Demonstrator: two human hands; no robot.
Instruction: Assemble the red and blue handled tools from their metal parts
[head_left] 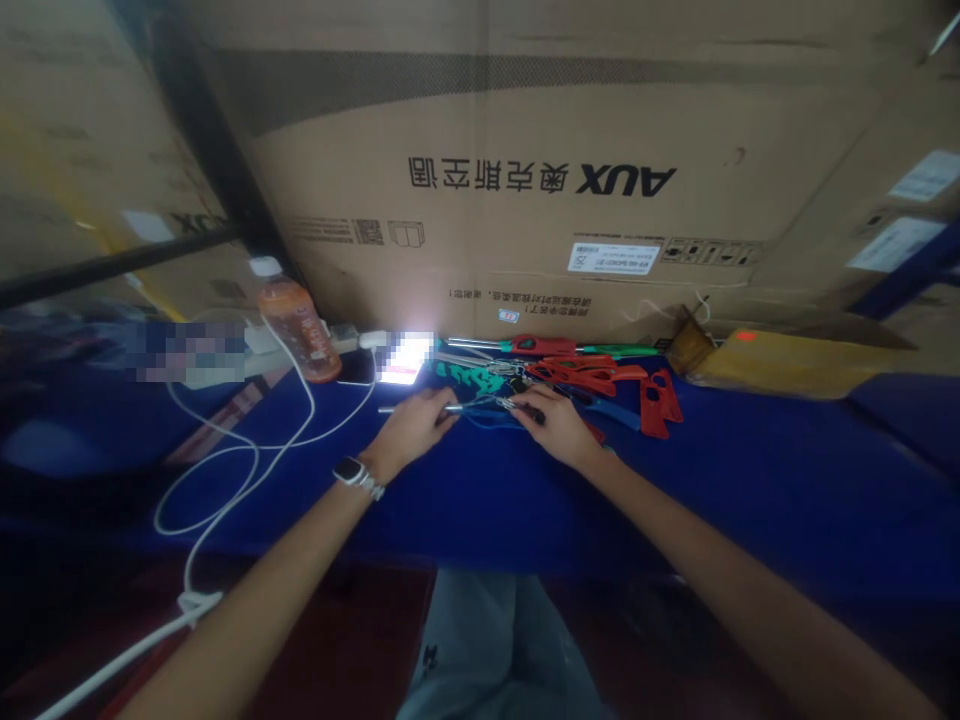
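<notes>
My left hand (411,428), with a watch (357,474) on its wrist, is closed on a thin metal rod (394,409) lying on the blue table (750,480). My right hand (553,424) pinches something small and dark beside a blue-handled tool (491,418); I cannot make it out. The two hands nearly meet at the tool. Just behind them lies a heap of red-handled tools (592,375), and a red and green long tool (555,347) lies further back.
A large AUX cardboard box (525,160) rises behind the table. An orange drink bottle (296,320) stands at the left, next to a bright phone screen (405,358). White cables (240,450) loop over the table's left side. A yellow envelope (787,365) lies right.
</notes>
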